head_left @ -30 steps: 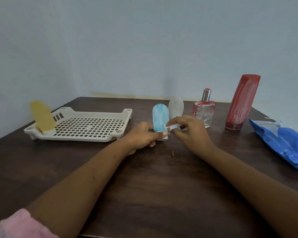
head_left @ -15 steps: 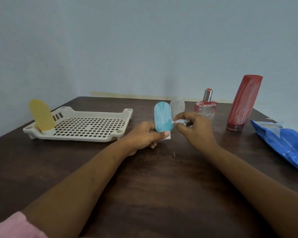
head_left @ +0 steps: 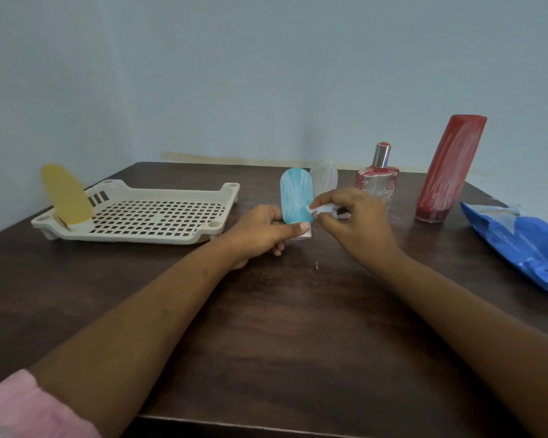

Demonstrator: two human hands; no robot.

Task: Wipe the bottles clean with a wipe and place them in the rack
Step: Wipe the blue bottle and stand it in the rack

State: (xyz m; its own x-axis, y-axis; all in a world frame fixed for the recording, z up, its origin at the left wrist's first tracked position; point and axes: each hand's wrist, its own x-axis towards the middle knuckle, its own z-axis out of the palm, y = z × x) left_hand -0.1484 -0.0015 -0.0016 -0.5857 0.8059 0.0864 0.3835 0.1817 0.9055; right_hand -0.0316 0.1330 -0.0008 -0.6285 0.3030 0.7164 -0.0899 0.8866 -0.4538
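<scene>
My left hand (head_left: 261,230) grips the white cap end of a small blue bottle (head_left: 295,196) streaked with white, holding it upright. My right hand (head_left: 355,224) pinches a small white wipe (head_left: 321,209) against the bottle's lower right edge. A cream perforated rack (head_left: 149,213) lies at the left with a yellow bottle (head_left: 65,194) standing at its left end. Behind the blue bottle stands a clear bottle (head_left: 325,180). To the right are a glass perfume bottle (head_left: 377,181) with a silver neck and a tall red bottle (head_left: 448,167), both smeared white.
A blue wipes packet (head_left: 519,245) lies at the table's right edge. The dark wooden table (head_left: 282,327) meets a pale blue wall at the back and left. A pink sleeve (head_left: 29,409) shows at the lower left.
The blue bottle has been raised slightly. My right hand moved the wipe from the bottle's cap area out to the right, then back onto its lower right side.
</scene>
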